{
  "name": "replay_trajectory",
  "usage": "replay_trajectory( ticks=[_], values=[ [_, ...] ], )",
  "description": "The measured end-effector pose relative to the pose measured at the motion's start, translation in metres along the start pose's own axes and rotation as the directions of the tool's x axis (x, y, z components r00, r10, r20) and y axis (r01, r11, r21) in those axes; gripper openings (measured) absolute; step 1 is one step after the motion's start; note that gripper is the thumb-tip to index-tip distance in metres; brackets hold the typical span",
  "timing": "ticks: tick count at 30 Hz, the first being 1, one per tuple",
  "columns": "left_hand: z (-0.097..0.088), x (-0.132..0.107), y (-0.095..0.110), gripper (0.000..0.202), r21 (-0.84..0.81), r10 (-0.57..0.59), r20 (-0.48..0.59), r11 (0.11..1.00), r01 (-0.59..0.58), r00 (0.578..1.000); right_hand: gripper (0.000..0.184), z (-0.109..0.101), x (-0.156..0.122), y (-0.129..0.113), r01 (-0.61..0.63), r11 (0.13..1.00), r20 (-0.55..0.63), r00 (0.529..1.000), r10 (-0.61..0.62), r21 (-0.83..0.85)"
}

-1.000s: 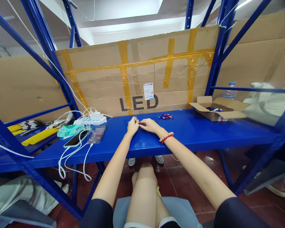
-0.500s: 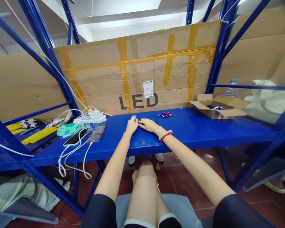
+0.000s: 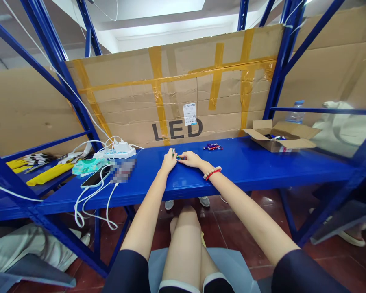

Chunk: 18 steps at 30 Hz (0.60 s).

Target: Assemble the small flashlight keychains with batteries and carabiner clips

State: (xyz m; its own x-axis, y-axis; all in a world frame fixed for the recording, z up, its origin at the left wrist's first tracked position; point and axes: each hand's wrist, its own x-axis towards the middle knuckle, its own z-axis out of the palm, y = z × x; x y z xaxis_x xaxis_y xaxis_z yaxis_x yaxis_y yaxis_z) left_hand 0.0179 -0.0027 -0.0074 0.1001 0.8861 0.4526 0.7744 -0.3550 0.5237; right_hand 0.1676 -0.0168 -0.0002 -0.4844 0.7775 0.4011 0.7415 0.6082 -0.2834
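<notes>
Over the blue shelf, my two hands are close together near the middle. My left hand (image 3: 169,162) is closed around a small slim piece with a green and silver end (image 3: 173,151) poking up past the fingers. My right hand (image 3: 191,159), wearing a beaded bracelet (image 3: 212,173) and a red cord, pinches a short dark green pen-like piece (image 3: 180,158) that points toward the left hand. Fingers cover most of both pieces, so their exact kind cannot be told. Beyond the right hand lies a small pile of blue-purple and red pen-like pieces (image 3: 212,146).
An open cardboard box (image 3: 270,144) holding small dark items stands at the right. On the left are a phone (image 3: 96,178), white cables, a power strip (image 3: 118,152) and a green packet (image 3: 90,166). A taped cardboard panel (image 3: 122,106) rises behind the blue shelf (image 3: 247,171).
My right hand has shifted slightly, and more of the dark green piece shows between its fingers and the left hand. My left hand stays in nearly the same place.
</notes>
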Motion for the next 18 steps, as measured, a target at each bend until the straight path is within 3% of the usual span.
replay_trajectory(
  ticks=[5, 18],
  values=[
    [-0.001, 0.0, 0.003, 0.006, 0.04, -0.021, 0.053, 0.999, 0.019, 0.998, 0.029, -0.001, 0.0, -0.003, -0.035, 0.999, 0.055, 0.998, 0.033, 0.032],
    [-0.005, -0.008, 0.008, 0.018, 0.178, -0.055, 0.127, 0.984, 0.032, 0.99, 0.027, -0.007, -0.003, -0.021, 0.016, 0.979, 0.119, 0.993, 0.009, -0.205]
  ],
)
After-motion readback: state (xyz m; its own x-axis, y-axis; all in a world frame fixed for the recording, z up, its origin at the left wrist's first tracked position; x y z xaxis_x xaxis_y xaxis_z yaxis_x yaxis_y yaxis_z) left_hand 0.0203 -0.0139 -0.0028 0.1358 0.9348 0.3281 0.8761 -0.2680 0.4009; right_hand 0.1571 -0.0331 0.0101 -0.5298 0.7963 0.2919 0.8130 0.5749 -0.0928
